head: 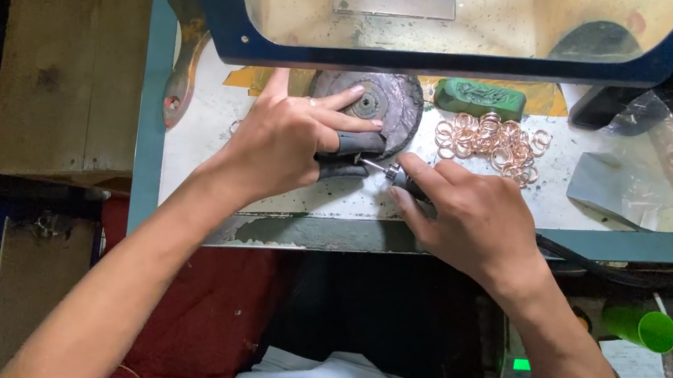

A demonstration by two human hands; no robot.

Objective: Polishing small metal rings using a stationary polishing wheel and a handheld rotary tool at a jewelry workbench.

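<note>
A small ring, hidden from view, is seemingly being worked against a dark grip block (348, 153) clasped by the left hand (286, 141), while the right hand (474, 223) is pinching a rotary tool (399, 176), many copper rings (493, 140) lying heaped just beyond.

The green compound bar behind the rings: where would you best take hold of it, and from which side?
Probably across its two long sides, near the middle, coming straight down from above. The green bar lies flat and crosswise on the bench top, its top free. The pile of copper-coloured rings crowds its near side, and the blue-framed hood sits close behind.
</note>
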